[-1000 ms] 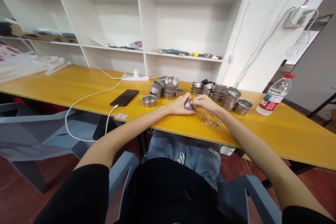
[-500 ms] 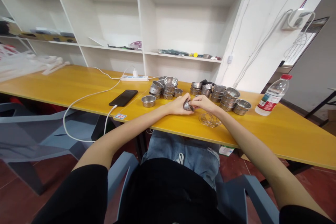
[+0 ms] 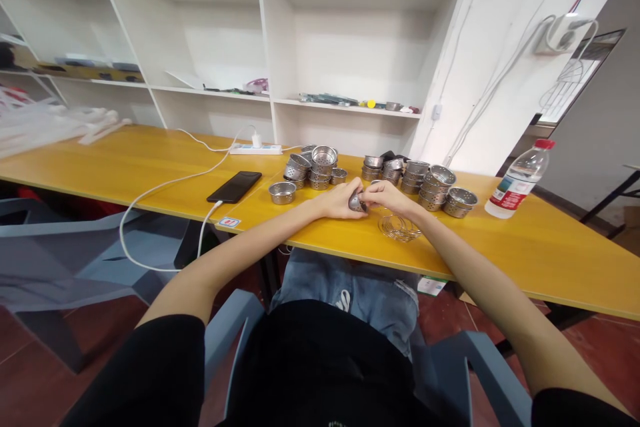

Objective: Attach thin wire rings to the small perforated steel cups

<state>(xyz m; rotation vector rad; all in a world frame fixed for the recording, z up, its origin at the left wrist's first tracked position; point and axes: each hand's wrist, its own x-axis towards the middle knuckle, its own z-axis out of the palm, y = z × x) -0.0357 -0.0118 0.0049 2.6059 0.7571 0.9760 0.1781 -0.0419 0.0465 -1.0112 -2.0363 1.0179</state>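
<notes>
Wrapped round a small perforated metal strainer cup [image 3: 355, 201], my left hand [image 3: 344, 200] keeps it tilted on its side just above the table's front part. My right hand [image 3: 384, 196] is closed in a pinch with its fingertips at the cup's mouth; what they pinch is hidden. Below my right wrist, a loose pile of thin metal wire rings [image 3: 399, 228] lies on the table. Beyond the left hand are stacked strainer cups [image 3: 320, 177], with a single strainer cup [image 3: 283, 193] in front. More stacked strainer cups [image 3: 434, 193] stand behind my right hand.
On the yellow table [image 3: 540, 260] a red-capped plastic bottle [image 3: 517, 180] stands at the right. A black phone [image 3: 234, 187] with a white charging cable [image 3: 165, 180] lies at the left, near a power strip [image 3: 256, 149]. White shelves [image 3: 350, 33] rise behind the table.
The whole view has shifted very slightly. Both hands stay together at the strainer cup, with no clear change in their grip.
</notes>
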